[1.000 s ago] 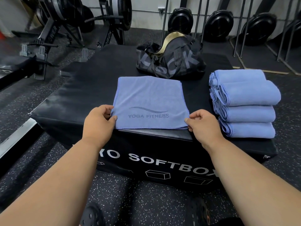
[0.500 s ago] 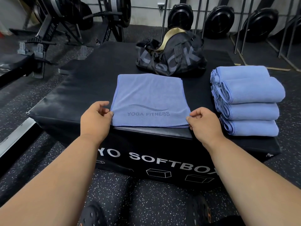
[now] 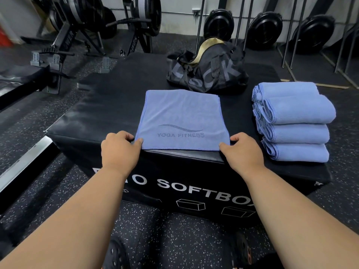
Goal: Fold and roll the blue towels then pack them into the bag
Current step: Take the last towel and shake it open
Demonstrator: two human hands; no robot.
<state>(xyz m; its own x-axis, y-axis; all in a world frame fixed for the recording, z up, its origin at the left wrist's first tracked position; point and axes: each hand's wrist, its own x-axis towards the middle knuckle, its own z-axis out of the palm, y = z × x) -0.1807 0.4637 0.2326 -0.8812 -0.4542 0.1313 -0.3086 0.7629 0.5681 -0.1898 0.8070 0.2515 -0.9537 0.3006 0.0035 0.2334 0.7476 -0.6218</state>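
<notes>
Left hand point(image 3: 119, 150): fingers curled, pinching the near left corner of the folded towel point(image 3: 182, 117).
Right hand point(image 3: 241, 151): pinching the near right corner.
Folded towel: flat on the soft box point(image 3: 108, 113).
Rolled towels point(image 3: 295, 123): 4, stacked at right.
Bag point(image 3: 206, 71): behind the towel.

Blue towel point(image 3: 182, 117) with grey wave logo; black box point(image 3: 108, 113), white lettering; behind towel, black bag point(image 3: 207, 72), gold lining.

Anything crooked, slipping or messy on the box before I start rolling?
Nothing stands out. The folded towel lies flat and square at the soft box's front edge, left hand and right hand pinching its near corners. The rolled towels lie tidy; the bag sits behind.
</notes>
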